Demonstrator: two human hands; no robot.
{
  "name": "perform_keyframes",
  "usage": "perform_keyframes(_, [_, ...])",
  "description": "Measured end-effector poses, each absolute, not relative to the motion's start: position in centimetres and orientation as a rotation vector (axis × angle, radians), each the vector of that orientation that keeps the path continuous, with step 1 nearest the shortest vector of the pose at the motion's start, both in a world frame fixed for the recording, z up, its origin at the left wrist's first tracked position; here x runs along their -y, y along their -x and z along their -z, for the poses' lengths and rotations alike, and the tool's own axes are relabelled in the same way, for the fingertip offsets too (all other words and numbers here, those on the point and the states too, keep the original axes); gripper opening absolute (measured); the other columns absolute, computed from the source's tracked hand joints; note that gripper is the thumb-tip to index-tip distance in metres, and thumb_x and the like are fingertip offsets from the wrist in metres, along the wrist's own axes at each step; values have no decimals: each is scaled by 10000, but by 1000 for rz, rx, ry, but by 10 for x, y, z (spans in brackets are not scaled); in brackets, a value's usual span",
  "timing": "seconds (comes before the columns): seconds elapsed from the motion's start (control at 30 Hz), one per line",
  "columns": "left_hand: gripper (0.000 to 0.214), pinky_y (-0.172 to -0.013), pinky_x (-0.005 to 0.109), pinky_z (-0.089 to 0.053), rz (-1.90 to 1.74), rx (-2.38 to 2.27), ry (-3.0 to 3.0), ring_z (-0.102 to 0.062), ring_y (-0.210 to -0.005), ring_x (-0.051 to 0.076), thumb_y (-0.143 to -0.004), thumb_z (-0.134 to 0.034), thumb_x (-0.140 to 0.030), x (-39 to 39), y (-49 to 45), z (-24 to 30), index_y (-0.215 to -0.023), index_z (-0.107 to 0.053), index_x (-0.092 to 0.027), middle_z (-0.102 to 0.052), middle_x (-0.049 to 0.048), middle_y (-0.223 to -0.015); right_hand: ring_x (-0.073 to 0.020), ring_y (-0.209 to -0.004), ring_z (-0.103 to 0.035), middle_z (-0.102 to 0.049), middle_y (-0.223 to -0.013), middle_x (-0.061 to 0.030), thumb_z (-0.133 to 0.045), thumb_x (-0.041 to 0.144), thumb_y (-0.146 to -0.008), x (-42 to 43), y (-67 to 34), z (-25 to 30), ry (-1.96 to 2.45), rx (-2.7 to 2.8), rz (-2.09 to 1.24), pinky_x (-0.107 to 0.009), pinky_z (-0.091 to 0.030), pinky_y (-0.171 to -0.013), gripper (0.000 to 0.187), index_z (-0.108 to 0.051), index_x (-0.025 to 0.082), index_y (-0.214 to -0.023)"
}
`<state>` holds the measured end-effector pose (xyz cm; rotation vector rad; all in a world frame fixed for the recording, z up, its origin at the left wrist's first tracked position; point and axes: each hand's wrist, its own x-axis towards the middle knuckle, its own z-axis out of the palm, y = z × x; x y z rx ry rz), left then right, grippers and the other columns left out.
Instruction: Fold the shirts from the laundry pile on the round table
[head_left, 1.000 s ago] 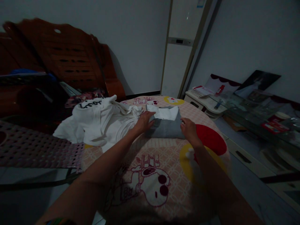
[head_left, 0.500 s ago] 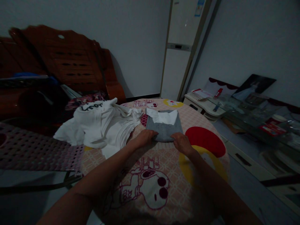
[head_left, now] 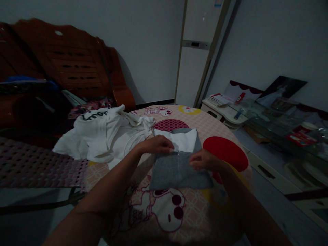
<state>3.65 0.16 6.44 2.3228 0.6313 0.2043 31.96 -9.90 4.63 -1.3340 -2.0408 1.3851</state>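
Note:
A folded grey garment [head_left: 179, 169] with a white collar part [head_left: 183, 140] lies on the round table [head_left: 230, 191], which has a pink cartoon-print cloth. My left hand [head_left: 156, 144] pinches the garment's left edge near the white part. My right hand [head_left: 203, 160] is closed on its right edge at about the same height. The lower grey half spreads toward me between my forearms.
A heap of white clothes [head_left: 102, 131] with black lettering lies on the table's left side. A carved wooden bench [head_left: 66, 65] stands behind it. A woven chair seat [head_left: 38, 164] is at the left. A tall white cabinet [head_left: 194, 58] and a low cluttered glass shelf [head_left: 276, 119] are at the right.
Both hands came off the far, compact fold, took the garment's near edge, and now it lies closer to me and longer. The camera view shifted slightly.

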Motion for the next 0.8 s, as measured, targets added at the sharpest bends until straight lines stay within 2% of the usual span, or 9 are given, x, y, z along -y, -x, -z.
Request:
perform_keyframes(0.1, [253,-772,251,-449,-501,-1169,-2469,-664,-853,182,-914,-569,-236,-37,-46,-60,-1028,-767,-129,-760,89,-966,-139,-579,-607,-679,-669,-41,-591,395,-832,67,-323,-41,1445,1722,-1003,-240,-474,-560,272,-715,154,-811])
perform_keyframes(0.17, [257,-796,276,-450,-547,-1474,-2466,-668,-893,209,-913,-560,-229,-57,-52,-53,-1012,-776,-130,-760,109,-983,-165,-631,-635,-701,-715,-61,-556,394,-843,42,-327,-36,1521,1545,-719,-266,-493,-598,289,-717,154,-825])
perform_keyframes(0.33, [221,-765,264,-458,-465,-1681,-2430,-675,-869,206,-888,-591,-249,-78,-56,-32,-921,-799,-181,-772,77,-935,-218,-857,-679,-759,-870,-84,-515,305,-851,-12,-334,-28,1738,1455,-239,-305,-509,-785,273,-748,162,-857])
perform_keyframes(0.6, [271,-777,241,-469,-364,-1521,-2388,-687,-865,193,-780,-664,-144,-86,-42,-31,-997,-813,-210,-790,39,-930,-212,-946,-684,-776,-1003,-114,-500,244,-909,-65,-332,-9,1995,1696,-182,-278,-470,-857,310,-789,134,-932])
perform_keyframes(0.7, [238,-766,233,-465,-362,-1423,-2354,-689,-861,184,-817,-672,-212,-86,-34,-34,-1009,-811,-206,-791,36,-949,-207,-1000,-682,-773,-1057,-96,-533,224,-900,-73,-332,-3,2066,1768,-167,-269,-468,-861,278,-797,166,-963])
perform_keyframes(0.8, [246,-749,238,-464,-408,-1350,-2287,-682,-825,175,-871,-642,-298,-86,-23,-37,-1009,-807,-176,-787,40,-926,-214,-1037,-679,-763,-1101,-116,-529,193,-901,-80,-332,-2,2123,1856,-166,-269,-468,-858,284,-801,161,-979])
